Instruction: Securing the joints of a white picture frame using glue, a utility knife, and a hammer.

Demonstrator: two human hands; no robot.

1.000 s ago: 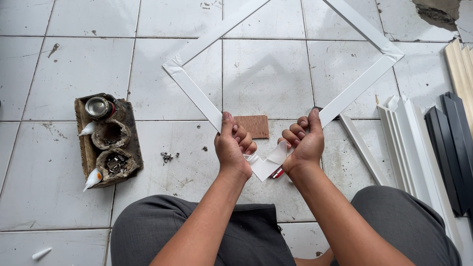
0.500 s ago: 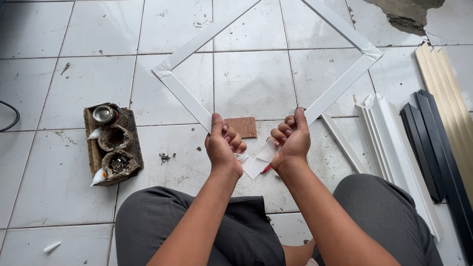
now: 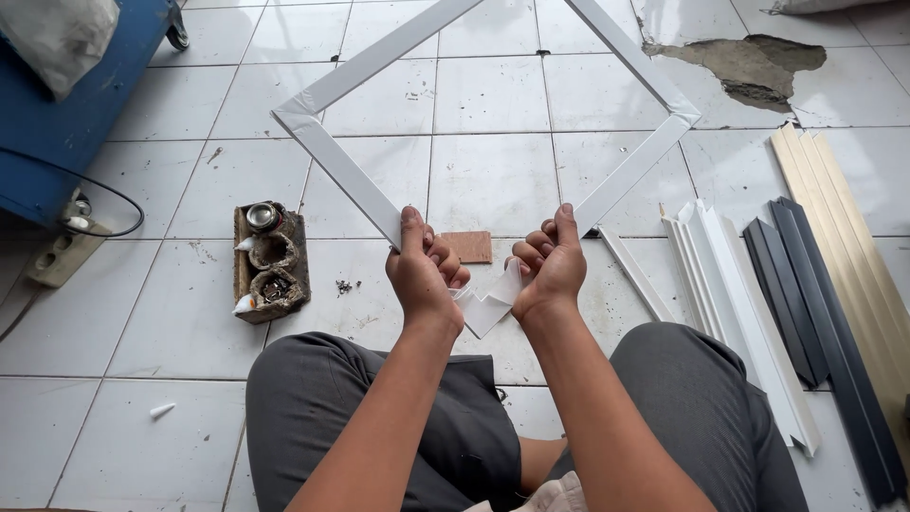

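I saw the left hand (image 3: 424,270) and right hand (image 3: 547,265) each clenched on the white frame (image 3: 341,169) at its near corner — held tilted above the tiled floor (image 3: 493,180).

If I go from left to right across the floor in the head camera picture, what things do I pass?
Blue cart → brick of little pots → left hand → right hand → white strips → dark strips → cream strips.

A brown block (image 3: 270,264) holding small tins sits left on the tiled floor (image 3: 493,171); white, dark and cream profile strips (image 3: 806,284) lie along its right edge.
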